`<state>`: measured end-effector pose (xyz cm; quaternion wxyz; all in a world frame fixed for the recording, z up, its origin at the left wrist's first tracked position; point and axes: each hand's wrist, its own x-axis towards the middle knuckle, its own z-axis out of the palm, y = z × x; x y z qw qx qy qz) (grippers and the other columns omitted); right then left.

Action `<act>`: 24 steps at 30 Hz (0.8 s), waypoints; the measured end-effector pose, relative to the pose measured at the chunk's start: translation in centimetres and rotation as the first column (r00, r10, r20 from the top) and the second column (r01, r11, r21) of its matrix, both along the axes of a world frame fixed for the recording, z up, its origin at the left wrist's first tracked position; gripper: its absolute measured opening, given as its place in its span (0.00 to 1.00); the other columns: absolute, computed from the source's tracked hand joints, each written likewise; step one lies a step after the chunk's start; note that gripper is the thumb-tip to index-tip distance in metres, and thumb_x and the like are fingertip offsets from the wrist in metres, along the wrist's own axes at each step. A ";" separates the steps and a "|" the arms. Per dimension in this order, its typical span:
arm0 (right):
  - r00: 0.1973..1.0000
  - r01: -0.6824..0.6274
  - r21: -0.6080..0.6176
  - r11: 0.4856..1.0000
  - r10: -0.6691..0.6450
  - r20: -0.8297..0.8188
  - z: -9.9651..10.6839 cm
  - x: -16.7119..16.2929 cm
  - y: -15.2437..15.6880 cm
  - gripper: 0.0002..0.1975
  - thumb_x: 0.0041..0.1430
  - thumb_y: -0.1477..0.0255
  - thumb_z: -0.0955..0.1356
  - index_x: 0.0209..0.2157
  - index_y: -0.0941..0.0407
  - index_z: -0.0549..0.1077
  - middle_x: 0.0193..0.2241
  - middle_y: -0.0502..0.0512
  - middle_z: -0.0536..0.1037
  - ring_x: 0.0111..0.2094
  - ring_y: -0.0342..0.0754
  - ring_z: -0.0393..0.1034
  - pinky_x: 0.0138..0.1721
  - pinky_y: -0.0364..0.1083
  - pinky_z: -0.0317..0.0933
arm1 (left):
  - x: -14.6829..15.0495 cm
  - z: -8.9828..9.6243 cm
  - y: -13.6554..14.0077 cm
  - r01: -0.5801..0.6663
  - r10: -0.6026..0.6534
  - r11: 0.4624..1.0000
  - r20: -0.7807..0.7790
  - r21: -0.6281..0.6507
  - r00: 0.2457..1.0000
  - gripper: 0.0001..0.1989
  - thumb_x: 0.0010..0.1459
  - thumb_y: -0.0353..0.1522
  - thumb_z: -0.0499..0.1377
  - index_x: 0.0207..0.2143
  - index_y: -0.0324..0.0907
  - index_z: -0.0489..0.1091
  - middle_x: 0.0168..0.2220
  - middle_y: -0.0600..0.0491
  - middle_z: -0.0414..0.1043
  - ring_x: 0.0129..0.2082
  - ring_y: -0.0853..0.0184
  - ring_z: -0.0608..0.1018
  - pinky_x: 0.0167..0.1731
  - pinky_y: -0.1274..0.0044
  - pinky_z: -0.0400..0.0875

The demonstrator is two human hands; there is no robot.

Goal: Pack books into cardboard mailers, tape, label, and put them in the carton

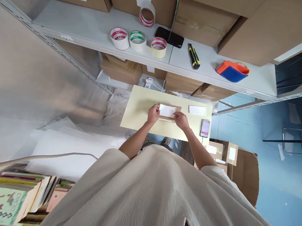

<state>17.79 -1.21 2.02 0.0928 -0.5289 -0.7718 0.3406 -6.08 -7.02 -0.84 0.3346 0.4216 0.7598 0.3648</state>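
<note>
Between my two hands is a white paper slip (pixel 167 110), with a small yellow mark near its right end. My left hand (pixel 153 114) pinches the left end, and the fingers of my right hand (pixel 181 120) close on the lower right corner. Under the slip lies a flat brown cardboard piece (pixel 178 108), partly covered by it, on the pale yellow tabletop (pixel 138 107). Another white slip (pixel 197 110) rests to the right of my hands. Nearer the right edge of the table is a phone (pixel 205 128) with its screen lit.
Above the table, a grey shelf (pixel 94 30) bears several tape rolls (pixel 137 41), a black phone (pixel 169 37), a yellow-black utility knife (pixel 194 56) and an orange-blue tape dispenser (pixel 233 71). Cardboard boxes (pixel 222 152) stand at the table's right. Books (pixel 2 199) fill the lower left.
</note>
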 end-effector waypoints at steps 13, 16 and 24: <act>0.955 -0.234 0.121 0.965 0.204 0.215 0.2 -0.7 0.1 0.21 0.78 0.70 0.64 0.63 0.57 0.82 0.65 0.71 0.80 0.65 0.67 0.72 0.66 0.63 0.66 | 1.7 2.3 -1.0 0.191 -0.209 0.978 -0.437 -0.086 0.875 0.23 0.71 0.25 0.57 0.64 0.42 0.77 0.66 0.34 0.74 0.69 0.45 0.76 0.69 0.55 0.70; 0.946 -0.309 0.162 0.937 0.286 0.152 -0.6 -1.1 0.1 0.28 0.81 0.64 0.61 0.73 0.58 0.75 0.75 0.72 0.71 0.73 0.69 0.65 0.73 0.67 0.59 | 1.9 2.2 -1.2 0.327 -0.306 0.945 -0.334 0.008 0.892 0.25 0.71 0.27 0.56 0.67 0.47 0.77 0.72 0.38 0.74 0.76 0.47 0.72 0.77 0.54 0.61; 0.918 -0.395 0.188 0.899 0.382 0.104 -3.1 -0.1 -0.3 0.43 0.80 0.48 0.62 0.85 0.57 0.56 0.84 0.70 0.56 0.86 0.70 0.42 0.83 0.76 0.28 | 3.5 1.4 -2.8 0.278 -0.270 0.961 -0.276 -0.014 0.922 0.35 0.72 0.45 0.62 0.78 0.48 0.68 0.82 0.38 0.62 0.87 0.45 0.53 0.83 0.44 0.34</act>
